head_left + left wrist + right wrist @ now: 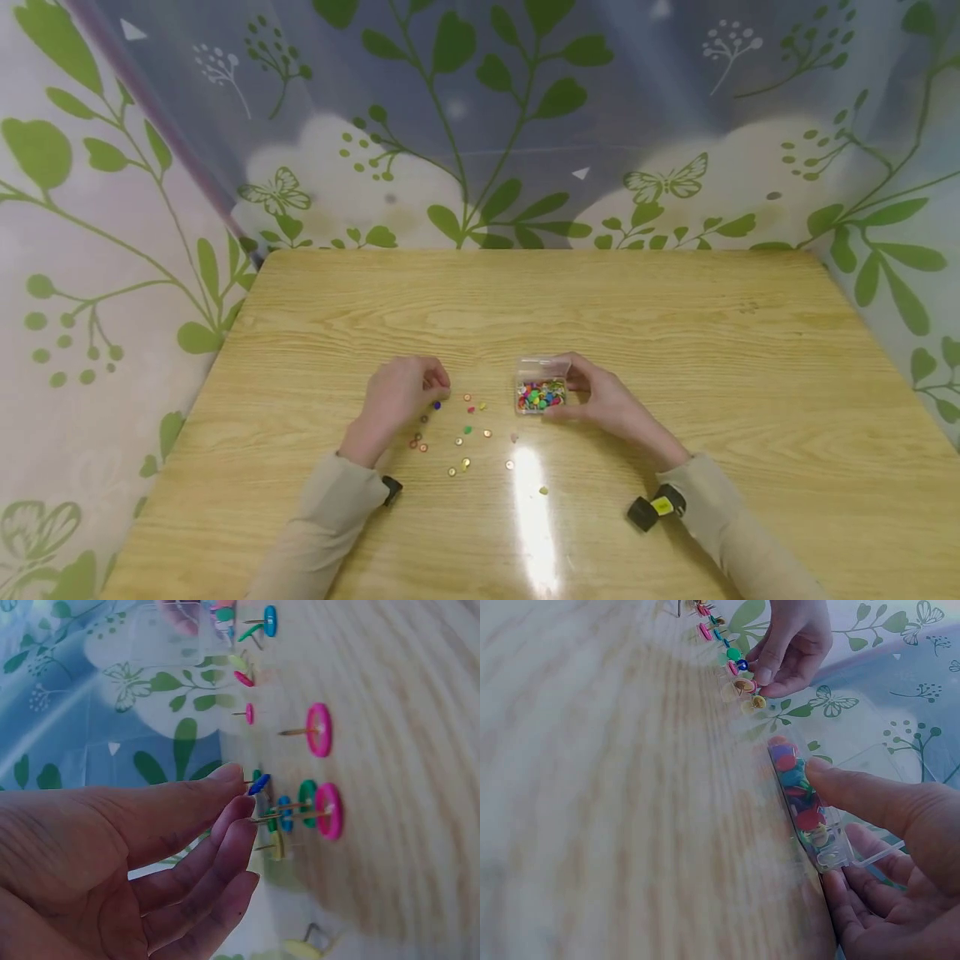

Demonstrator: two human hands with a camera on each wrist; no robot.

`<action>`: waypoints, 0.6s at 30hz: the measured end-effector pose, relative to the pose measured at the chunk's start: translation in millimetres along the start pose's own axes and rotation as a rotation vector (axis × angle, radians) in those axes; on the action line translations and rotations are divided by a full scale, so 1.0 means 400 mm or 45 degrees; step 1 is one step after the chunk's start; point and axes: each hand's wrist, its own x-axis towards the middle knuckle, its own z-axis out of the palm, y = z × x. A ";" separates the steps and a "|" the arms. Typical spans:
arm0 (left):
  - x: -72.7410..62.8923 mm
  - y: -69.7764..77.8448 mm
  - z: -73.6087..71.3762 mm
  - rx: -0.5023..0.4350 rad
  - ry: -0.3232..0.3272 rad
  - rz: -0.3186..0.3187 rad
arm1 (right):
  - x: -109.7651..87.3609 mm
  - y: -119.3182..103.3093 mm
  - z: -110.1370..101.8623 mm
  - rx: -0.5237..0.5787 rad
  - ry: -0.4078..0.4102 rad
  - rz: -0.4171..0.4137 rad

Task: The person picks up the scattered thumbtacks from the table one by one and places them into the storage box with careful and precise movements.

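My left hand (401, 397) has its thumb and forefinger tips at a blue thumbtack (259, 784), which sits tilted between them just above or on the tabletop; it appears pinched. Scattered around it are several loose thumbtacks, among them a pink one (319, 730), a green one (468, 430) and a gold one (466, 462). Over to the right, my right hand (606, 402) grips a small clear plastic box (519, 400) by its side, thumb along the front and fingers behind. The box's lid (542, 365) is raised, and multicoloured thumbtacks (540, 396) fill much of the inside.
Both arms rest over a wood-grain table (675, 317). Its far edge meets a backdrop (465, 167) printed with leaves and butterflies. Single tacks lie toward the front, one yellow (543, 490) beside a bright light reflection. Each wrist carries a black camera strap (643, 513).
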 end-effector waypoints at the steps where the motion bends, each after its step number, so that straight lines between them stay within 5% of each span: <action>1: 0.002 -0.001 0.002 0.010 -0.002 -0.002 | 0.000 0.000 0.000 0.001 -0.004 -0.005; 10: 0.009 -0.001 0.013 0.042 0.053 0.017 | 0.003 0.000 0.001 0.017 -0.008 -0.033; 18: 0.006 0.055 0.024 0.000 0.123 0.152 | 0.002 0.002 0.000 0.019 -0.001 -0.027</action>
